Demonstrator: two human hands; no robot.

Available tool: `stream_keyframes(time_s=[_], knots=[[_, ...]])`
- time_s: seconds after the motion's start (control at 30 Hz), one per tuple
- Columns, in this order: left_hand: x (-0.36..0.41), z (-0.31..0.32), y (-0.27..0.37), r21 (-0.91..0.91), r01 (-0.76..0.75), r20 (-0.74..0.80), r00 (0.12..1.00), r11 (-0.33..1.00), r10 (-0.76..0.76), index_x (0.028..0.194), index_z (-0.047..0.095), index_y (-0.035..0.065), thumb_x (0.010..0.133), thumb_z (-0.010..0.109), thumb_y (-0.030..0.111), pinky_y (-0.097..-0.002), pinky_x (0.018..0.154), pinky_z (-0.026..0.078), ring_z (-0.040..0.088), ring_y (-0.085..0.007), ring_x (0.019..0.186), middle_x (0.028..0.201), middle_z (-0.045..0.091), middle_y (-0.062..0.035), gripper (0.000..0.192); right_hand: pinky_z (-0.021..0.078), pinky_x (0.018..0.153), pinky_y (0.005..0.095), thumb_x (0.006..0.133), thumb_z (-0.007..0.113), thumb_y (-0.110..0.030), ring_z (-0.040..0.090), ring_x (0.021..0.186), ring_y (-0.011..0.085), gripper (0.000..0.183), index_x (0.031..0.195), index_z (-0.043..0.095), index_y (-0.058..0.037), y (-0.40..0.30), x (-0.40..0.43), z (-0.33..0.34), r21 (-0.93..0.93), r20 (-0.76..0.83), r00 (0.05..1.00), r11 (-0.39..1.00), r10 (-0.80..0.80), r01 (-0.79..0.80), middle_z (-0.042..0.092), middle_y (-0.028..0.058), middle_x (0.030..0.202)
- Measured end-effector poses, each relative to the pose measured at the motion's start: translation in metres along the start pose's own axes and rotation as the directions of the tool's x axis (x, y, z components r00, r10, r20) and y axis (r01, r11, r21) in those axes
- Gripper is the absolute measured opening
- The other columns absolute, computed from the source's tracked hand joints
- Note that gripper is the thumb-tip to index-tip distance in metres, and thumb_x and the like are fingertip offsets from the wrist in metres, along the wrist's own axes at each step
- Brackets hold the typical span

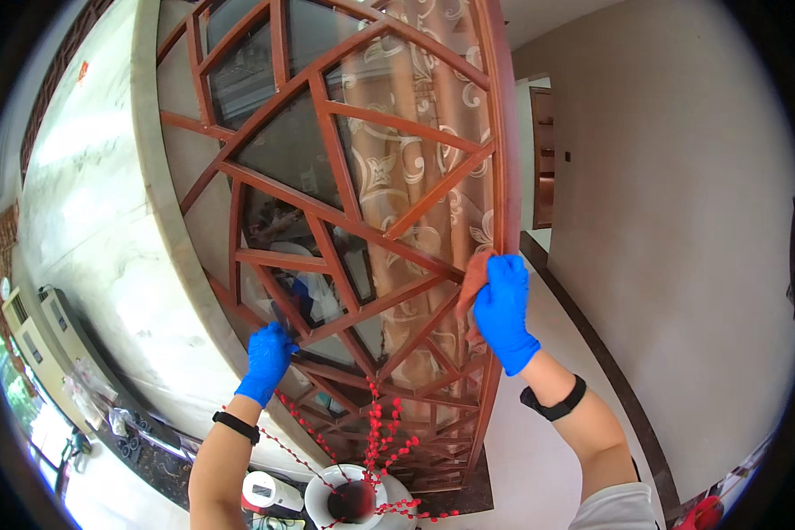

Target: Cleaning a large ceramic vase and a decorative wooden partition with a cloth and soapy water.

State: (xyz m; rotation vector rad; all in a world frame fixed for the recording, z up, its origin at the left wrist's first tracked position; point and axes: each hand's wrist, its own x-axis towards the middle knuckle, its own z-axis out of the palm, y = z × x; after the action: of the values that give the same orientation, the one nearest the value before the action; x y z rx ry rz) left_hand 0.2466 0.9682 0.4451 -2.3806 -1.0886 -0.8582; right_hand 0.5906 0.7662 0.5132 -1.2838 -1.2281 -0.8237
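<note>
A reddish-brown wooden lattice screen (344,225) with glass panes rises before me. My right hand (507,311), in a blue disposable glove, presses a reddish cloth (475,281) against the screen's right edge post (502,165). Part of the cloth hangs below the fingers; the rest is hidden by the hand. On the lower left, my left hand (268,361), gloved the same way, has its fingers curled over a lattice bar, and the palm side is hidden. Behind the glass hangs a brown patterned curtain (411,179).
Below the screen stands a white vase (318,507) holding red-berried branches (379,424), beside a white cylindrical device (270,491). Marble wall facing (99,199) borders the screen on the left. Right of it lie pale flooring (530,430) with a dark border and a plain wall (669,218).
</note>
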Motion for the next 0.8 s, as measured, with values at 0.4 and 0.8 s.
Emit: stream_keyframes(time_s=[0.4,0.8], knots=[[0.0,-0.002,0.005,0.017,0.004,-0.002,1.0,1.0,-0.004,0.064,0.065,0.0091,0.058,0.073,0.023,-0.0414,0.062,0.044,0.056,-0.0304,0.07,0.075,0.056,-0.0102,0.017,0.033,0.082,0.043,0.066,0.053,-0.006,0.049,0.09,0.029,0.022,0.088,0.052,-0.0057,-0.091,0.066,0.084,0.078,0.108,0.986,0.99,-0.128,0.12,0.053,0.0129,0.086],[-0.002,0.005,-0.004,0.013,-0.005,-0.01,1.0,1.0,0.005,0.073,0.059,0.0055,0.06,0.073,0.022,-0.0409,0.063,0.045,0.057,-0.0299,0.073,0.076,0.057,-0.0102,0.025,0.0356,0.084,0.0376,0.06,0.064,-0.01,0.049,0.092,0.026,0.032,0.091,0.056,-0.0076,-0.098,0.094,0.044,-0.027,0.503,0.845,0.974,-0.182,0.226,0.055,0.0095,0.091]])
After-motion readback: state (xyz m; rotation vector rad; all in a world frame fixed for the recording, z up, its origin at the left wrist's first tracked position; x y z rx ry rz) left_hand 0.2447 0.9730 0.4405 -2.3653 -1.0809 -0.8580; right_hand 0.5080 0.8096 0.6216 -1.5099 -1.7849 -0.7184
